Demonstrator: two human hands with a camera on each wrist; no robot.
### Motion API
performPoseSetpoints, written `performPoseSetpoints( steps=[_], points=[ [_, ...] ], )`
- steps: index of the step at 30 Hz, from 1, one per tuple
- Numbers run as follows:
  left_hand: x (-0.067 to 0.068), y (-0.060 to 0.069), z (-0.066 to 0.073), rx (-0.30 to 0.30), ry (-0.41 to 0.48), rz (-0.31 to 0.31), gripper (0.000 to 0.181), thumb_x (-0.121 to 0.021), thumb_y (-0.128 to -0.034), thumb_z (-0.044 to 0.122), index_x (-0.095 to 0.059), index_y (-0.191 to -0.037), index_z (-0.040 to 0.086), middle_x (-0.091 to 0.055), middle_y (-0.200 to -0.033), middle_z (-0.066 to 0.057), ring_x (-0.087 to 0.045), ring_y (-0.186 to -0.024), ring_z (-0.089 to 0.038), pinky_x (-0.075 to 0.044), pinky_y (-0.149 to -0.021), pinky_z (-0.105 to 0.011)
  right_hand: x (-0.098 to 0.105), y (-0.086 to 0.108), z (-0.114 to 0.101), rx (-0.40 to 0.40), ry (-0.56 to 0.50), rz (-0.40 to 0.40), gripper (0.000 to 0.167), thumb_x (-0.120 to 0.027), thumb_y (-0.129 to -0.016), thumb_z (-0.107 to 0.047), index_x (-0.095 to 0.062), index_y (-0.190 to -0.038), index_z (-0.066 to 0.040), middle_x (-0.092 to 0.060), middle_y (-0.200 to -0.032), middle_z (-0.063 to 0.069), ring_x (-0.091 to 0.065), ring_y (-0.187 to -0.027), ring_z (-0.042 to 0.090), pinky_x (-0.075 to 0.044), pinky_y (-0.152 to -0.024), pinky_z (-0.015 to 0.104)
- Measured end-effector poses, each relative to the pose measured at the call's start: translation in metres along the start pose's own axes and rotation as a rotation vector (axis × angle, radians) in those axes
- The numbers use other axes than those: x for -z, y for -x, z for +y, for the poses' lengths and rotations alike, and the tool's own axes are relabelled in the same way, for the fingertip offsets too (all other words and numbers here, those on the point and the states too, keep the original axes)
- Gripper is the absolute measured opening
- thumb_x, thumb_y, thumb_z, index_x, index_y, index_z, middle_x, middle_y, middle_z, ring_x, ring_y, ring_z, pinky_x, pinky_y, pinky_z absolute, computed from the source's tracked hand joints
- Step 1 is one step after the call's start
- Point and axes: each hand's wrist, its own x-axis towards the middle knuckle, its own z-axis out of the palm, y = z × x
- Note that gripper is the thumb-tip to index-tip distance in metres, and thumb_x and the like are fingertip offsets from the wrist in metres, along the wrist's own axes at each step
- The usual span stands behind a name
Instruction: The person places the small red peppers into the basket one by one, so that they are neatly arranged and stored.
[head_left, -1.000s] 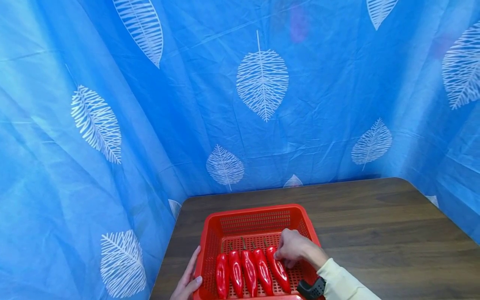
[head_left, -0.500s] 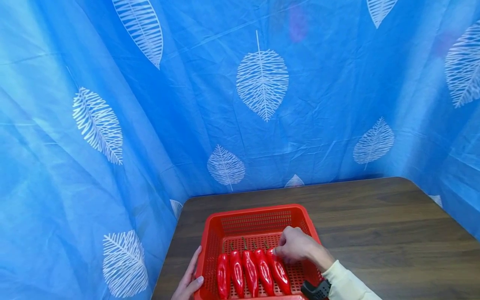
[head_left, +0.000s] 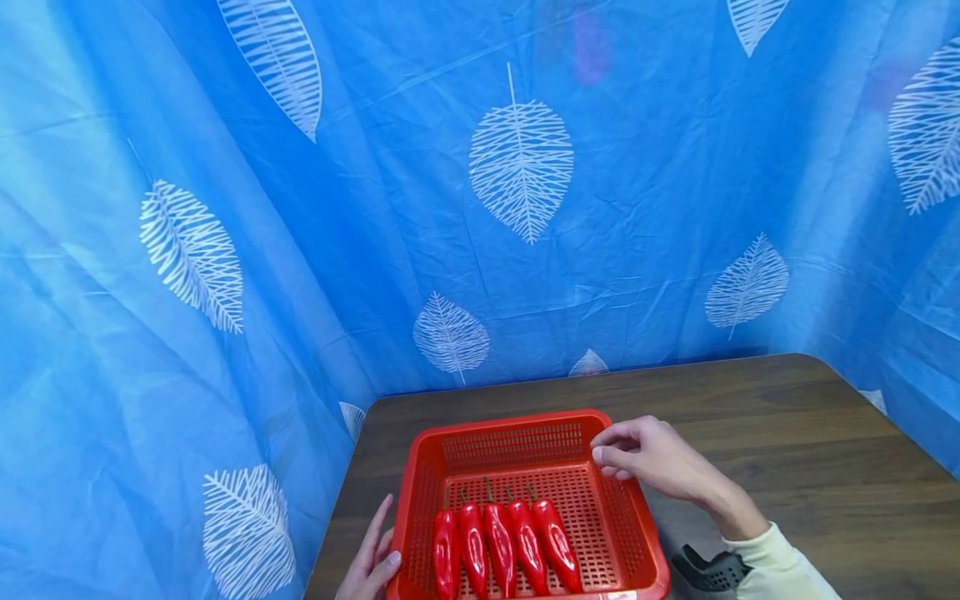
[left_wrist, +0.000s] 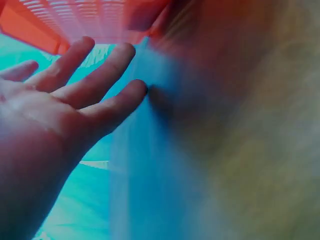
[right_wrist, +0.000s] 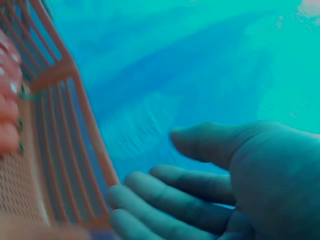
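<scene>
Several red chili peppers (head_left: 500, 546) with green stems lie side by side in a red plastic basket (head_left: 510, 422), filling its left and middle part. My left hand (head_left: 371, 557) is at the basket's left wall, its fingers spread; in the left wrist view that hand (left_wrist: 65, 95) has straight fingers near the basket's wall (left_wrist: 100, 20). Above the basket's right rim hovers my right hand (head_left: 651, 457), fingers relaxed and holding nothing. The right wrist view has that hand (right_wrist: 210, 185) beside the basket's slatted wall (right_wrist: 67, 140), a gap between thumb and fingers.
The basket stands on a dark wooden table (head_left: 757, 442) towards its left side. A blue curtain (head_left: 637, 208) with white leaf prints hangs behind and around the table. A black wrist strap (head_left: 708, 571) is on the right arm.
My right hand has let go of the rightmost chili pepper and moved up and right to the basket's rim. The peppers keep their row. My left hand stays at the left wall.
</scene>
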Motion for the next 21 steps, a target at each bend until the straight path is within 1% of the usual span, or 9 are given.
performPoseSetpoints(
  steps=[1,3,5,7,9,12,15,17,21],
  points=[
    [-0.001,0.001,0.003,-0.010,-0.052,0.053,0.084,-0.048,-0.1166,0.022,0.012,-0.176,0.026,-0.043,-0.168,-0.024,-0.067,-0.130,-0.007,-0.060,-0.109,-0.043,0.007,0.004,0.001,0.001,0.010,0.035,0.032,-0.075,-0.105,-0.025,-0.076,-0.125,0.000,-0.081,-0.107,0.011,-0.079,-0.093,0.023,-0.068,-0.078,0.033],
    [-0.003,0.003,0.012,-0.057,-0.157,0.179,0.083,-0.050,-0.1157,0.020,0.008,-0.174,0.005,-0.041,-0.167,-0.033,-0.069,-0.124,-0.002,-0.062,-0.105,-0.038,0.021,0.012,0.002,0.013,0.059,0.114,0.033,-0.075,-0.106,-0.028,-0.077,-0.126,-0.002,-0.082,-0.109,0.010,-0.079,-0.094,0.018,-0.068,-0.079,0.030],
    [-0.006,0.005,0.023,-0.113,-0.255,0.312,0.075,-0.052,-0.1151,0.018,-0.009,-0.174,0.001,-0.053,-0.160,-0.030,-0.070,-0.119,0.001,-0.063,-0.100,-0.033,0.034,0.019,0.005,0.046,0.149,0.211,0.032,-0.075,-0.106,-0.032,-0.078,-0.126,-0.007,-0.082,-0.112,0.007,-0.078,-0.095,0.010,-0.066,-0.079,0.026],
    [-0.008,0.006,0.035,-0.222,-0.362,0.417,0.063,-0.052,-0.1149,0.012,-0.025,-0.170,-0.003,-0.066,-0.150,-0.016,-0.072,-0.116,0.000,-0.063,-0.096,-0.026,0.046,0.027,0.008,0.076,0.257,0.315,0.030,-0.076,-0.105,-0.035,-0.080,-0.125,-0.013,-0.083,-0.113,0.004,-0.077,-0.096,0.005,-0.064,-0.078,0.021],
    [-0.008,0.008,0.049,-0.343,-0.428,0.497,0.052,-0.050,-0.1154,0.007,-0.038,-0.165,-0.004,-0.074,-0.139,0.001,-0.074,-0.114,-0.001,-0.062,-0.092,-0.020,0.057,0.034,0.012,0.109,0.364,0.423,0.029,-0.077,-0.105,-0.037,-0.080,-0.126,-0.018,-0.083,-0.117,0.005,-0.077,-0.101,0.010,-0.060,-0.079,0.019],
    [-0.009,0.011,0.070,-0.511,-0.451,0.587,0.041,-0.046,-0.1146,-0.001,-0.050,-0.155,-0.008,-0.077,-0.126,0.014,-0.076,-0.110,-0.003,-0.061,-0.091,-0.017,0.071,0.042,0.018,0.157,0.478,0.566,0.033,-0.079,-0.102,-0.037,-0.078,-0.130,-0.019,-0.080,-0.127,0.013,-0.075,-0.116,0.032,-0.058,-0.088,0.035],
    [-0.010,0.012,0.092,-0.617,-0.490,0.701,0.036,-0.046,-0.1132,-0.005,-0.061,-0.147,-0.008,-0.079,-0.120,0.011,-0.077,-0.107,-0.004,-0.060,-0.094,-0.014,0.082,0.046,0.026,0.251,0.563,0.679,0.042,-0.084,-0.097,-0.032,-0.076,-0.134,-0.015,-0.074,-0.137,0.020,-0.064,-0.129,0.049,-0.051,-0.098,0.059],
    [-0.009,0.012,0.105,-0.650,-0.594,0.796,0.035,-0.051,-0.1123,-0.003,-0.066,-0.143,-0.003,-0.079,-0.118,0.008,-0.075,-0.106,0.000,-0.056,-0.096,-0.009,0.089,0.046,0.032,0.322,0.616,0.717,0.049,-0.086,-0.094,-0.028,-0.073,-0.137,-0.009,-0.069,-0.141,0.024,-0.059,-0.133,0.052,-0.046,-0.106,0.071],
    [-0.008,0.011,0.124,-0.689,-0.825,0.951,0.034,-0.060,-0.1093,0.001,-0.073,-0.140,0.007,-0.081,-0.117,-0.004,-0.069,-0.104,0.012,-0.048,-0.097,-0.001,0.096,0.042,0.043,0.416,0.717,0.765,0.061,-0.085,-0.092,-0.031,-0.067,-0.142,0.000,-0.062,-0.146,0.031,-0.050,-0.138,0.056,-0.031,-0.126,0.071]
  ],
)
